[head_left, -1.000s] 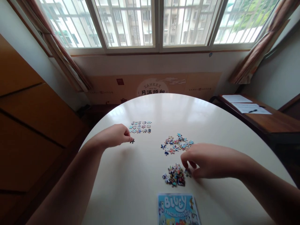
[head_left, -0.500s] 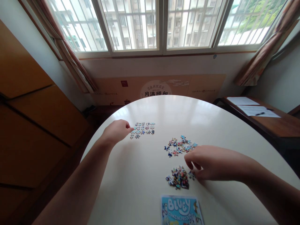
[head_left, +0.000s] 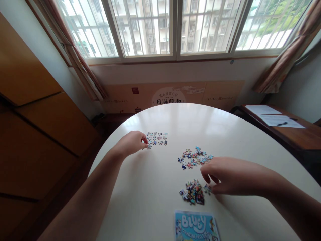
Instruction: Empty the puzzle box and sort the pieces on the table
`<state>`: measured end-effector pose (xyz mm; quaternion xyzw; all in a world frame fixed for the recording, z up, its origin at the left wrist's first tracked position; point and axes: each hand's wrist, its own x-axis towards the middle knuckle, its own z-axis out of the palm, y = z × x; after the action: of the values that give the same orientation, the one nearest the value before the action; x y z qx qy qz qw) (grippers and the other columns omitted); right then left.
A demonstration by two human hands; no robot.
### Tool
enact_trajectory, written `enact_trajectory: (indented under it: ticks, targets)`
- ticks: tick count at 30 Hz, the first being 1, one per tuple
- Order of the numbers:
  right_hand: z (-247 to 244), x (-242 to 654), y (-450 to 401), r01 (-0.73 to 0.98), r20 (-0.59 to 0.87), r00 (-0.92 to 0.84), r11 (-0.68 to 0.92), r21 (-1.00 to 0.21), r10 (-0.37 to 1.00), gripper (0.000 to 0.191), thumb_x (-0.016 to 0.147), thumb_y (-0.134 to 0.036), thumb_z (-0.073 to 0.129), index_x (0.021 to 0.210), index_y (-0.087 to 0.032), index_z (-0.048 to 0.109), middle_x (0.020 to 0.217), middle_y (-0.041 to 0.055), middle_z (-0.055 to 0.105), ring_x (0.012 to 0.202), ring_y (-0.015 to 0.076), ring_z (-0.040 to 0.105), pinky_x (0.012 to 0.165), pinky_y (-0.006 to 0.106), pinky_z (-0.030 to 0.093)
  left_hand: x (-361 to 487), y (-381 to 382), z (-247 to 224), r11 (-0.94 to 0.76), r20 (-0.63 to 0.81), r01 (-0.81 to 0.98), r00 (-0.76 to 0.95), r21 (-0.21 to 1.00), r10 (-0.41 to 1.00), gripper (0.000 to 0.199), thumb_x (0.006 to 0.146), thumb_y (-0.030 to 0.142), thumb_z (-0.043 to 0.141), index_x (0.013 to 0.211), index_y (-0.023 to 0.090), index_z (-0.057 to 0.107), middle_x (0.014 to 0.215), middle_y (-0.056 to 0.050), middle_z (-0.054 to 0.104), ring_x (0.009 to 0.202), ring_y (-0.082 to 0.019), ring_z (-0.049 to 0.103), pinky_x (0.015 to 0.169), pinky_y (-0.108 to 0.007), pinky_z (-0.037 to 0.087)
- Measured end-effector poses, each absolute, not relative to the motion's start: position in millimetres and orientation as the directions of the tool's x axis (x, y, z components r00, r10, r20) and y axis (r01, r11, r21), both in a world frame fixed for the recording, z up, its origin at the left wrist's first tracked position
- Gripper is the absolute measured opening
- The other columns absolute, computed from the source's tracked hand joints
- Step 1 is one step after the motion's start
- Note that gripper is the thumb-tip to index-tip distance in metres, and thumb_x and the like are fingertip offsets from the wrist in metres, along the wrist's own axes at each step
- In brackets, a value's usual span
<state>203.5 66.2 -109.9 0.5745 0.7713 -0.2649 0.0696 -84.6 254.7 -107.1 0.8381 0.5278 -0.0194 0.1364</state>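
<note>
My left hand (head_left: 134, 142) is at the left edge of a group of jigsaw puzzle pieces (head_left: 159, 137) laid out in rows. Its thumb and forefinger meet in a pinch by the nearest row; what lies between them is too small to make out. My right hand (head_left: 222, 175) hovers low between two heaps, fingers curled and apart from the thumb. By its thumb tip lies a single puzzle piece (head_left: 207, 189), beside the nearer, denser heap of pieces (head_left: 193, 192). The farther heap (head_left: 192, 157) is spread loosely, partly behind my right hand.
A blue Bluey booklet or box (head_left: 197, 226) lies at the near edge of view on the round white table (head_left: 145, 190). At the right stands a brown side table (head_left: 307, 139) with papers (head_left: 278, 120) and pens. A window is ahead, a wooden cabinet (head_left: 37, 127) at left.
My left hand has shifted slightly right, now covering part of the nearest row, with its fingertips lower. My right hand keeps about the same place by the heaps. The view has moved slightly.
</note>
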Motion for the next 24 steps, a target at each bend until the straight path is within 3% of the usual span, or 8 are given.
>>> enact_trajectory:
  ticks: [8, 24]
  targets:
    - [-109.5, 204.4, 65.8, 0.927, -0.427, -0.318, 0.183, -0.326, 0.847, 0.014, 0.072, -0.019, 0.059, 0.084, -0.021, 0.065, 0.084, 0.0019, 0.063, 0.076, 0.0134, 0.052, 0.062, 0.024, 0.029, -81.8, 252.1, -105.6, -0.438, -0.166, 0.889, 0.455, 0.132, 0.875, 0.025, 0.073, 0.039, 0.066, 0.086, 0.021, 0.077, 0.095, -0.006, 0.072, 0.076, -0.020, 0.062, 0.058, -0.026, 0.037]
    - [-105.8, 205.0, 62.5, 0.938, -0.427, -0.293, 0.171, -0.302, 0.855, 0.014, 0.074, -0.020, 0.059, 0.086, -0.021, 0.066, 0.085, 0.0020, 0.062, 0.074, 0.0126, 0.049, 0.061, 0.024, 0.027, -82.1, 255.2, -110.0, -0.445, -0.179, 0.884, 0.465, 0.142, 0.867, 0.019, 0.074, 0.032, 0.069, 0.087, 0.024, 0.079, 0.096, -0.003, 0.072, 0.080, -0.020, 0.064, 0.060, -0.025, 0.039]
